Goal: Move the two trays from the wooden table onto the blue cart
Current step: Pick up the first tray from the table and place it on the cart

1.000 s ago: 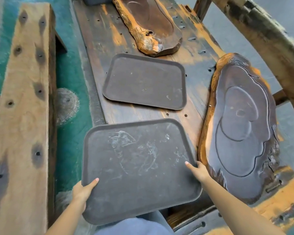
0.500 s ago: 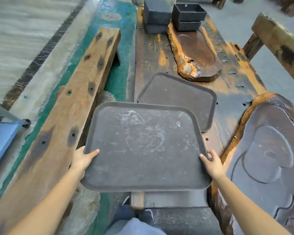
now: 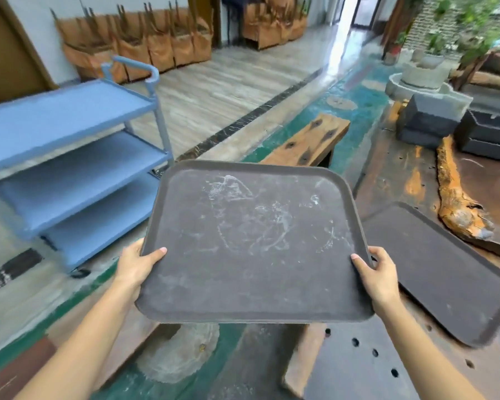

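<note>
Head view: two hands' grip clamps one tray; one tray on table.

A matt, dark brown tray with a plastic look carries pale, chalky scuffs and smears across its face, while a second tray of the same dull finish looks cleaner. The wooden table is dark, worn and streaked orange, drilled with small holes. The blue cart has smooth, matt painted shelves.
</note>
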